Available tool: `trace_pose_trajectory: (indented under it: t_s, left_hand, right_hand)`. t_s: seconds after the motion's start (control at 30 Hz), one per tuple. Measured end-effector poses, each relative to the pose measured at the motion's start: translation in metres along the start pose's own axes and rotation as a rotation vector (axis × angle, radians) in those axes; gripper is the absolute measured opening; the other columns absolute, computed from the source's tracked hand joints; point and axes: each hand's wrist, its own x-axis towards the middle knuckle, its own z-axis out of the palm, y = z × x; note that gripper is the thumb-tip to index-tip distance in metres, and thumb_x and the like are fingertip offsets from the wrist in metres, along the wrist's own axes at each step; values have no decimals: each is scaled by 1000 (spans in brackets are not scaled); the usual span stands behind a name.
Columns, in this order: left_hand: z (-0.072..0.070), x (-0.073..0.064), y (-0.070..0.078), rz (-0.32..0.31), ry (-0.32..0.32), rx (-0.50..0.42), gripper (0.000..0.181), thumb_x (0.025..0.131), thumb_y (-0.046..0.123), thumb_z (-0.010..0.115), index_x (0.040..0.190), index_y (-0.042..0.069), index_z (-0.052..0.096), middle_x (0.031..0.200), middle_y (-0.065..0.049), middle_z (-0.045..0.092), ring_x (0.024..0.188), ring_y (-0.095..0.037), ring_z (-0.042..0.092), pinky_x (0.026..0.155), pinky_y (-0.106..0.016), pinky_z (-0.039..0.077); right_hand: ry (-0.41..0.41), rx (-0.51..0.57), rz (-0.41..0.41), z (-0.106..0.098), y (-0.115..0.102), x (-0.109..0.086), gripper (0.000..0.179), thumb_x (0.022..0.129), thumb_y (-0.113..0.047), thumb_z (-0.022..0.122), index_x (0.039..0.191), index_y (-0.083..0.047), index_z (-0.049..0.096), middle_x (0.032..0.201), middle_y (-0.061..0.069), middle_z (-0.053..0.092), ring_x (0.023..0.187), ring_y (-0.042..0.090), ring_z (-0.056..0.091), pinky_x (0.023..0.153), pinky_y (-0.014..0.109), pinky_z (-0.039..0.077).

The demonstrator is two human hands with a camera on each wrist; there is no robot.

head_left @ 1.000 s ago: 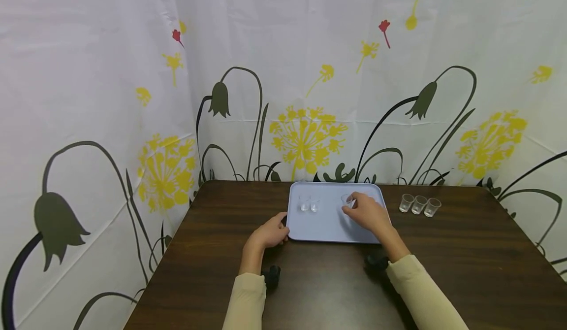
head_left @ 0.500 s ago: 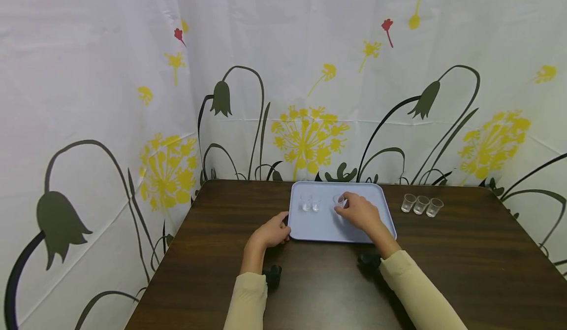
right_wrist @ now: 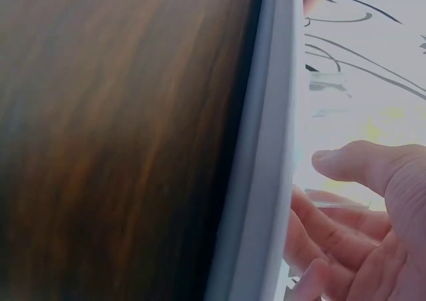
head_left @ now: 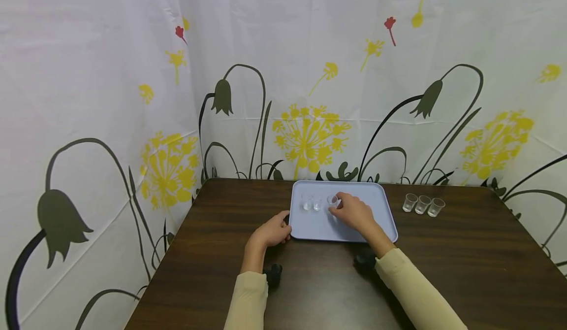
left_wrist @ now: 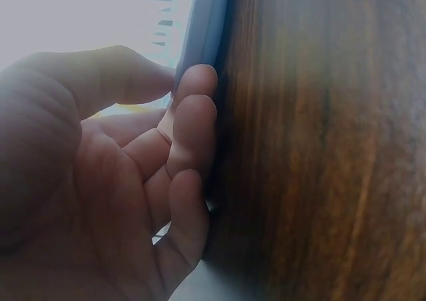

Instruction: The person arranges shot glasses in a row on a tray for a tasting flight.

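Head view: pinching a clear cup in the curled right hand, over the tray, beside two other cups. Left wrist: holding the tray's edge with a half-curled left hand. Right wrist: too washed-out to tell cup-tray contact; probably light, slippery, best pinched midwall.

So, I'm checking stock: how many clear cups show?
6: two cups on the tray, one cup in the right hand, three cups on the table right of the tray.
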Motion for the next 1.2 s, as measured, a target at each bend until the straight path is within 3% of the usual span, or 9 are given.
trace_pose_trajectory:
  t_s: [0.5,1.2]
  left_hand:
    - [1,1,-1,-4,-11,13,67,102,12,55,166,0,36,83,-6,69,69,-16,61,69,-30,44]
    - [0,2,-2,-5,-8,13,67,102,11,55,165,-1,35,83,-6,69,70,-15,61,70,-30,45]
  right_hand:
    - [-27,100,12,7,2,6,34,97,-39,76,121,-15,73,105,5,78,85,21,69,71,42,50]
    - [-36,100,-5,9,0,13,34,98,-39,74,123,-16,72,106,6,77,86,20,69,70,40,49]
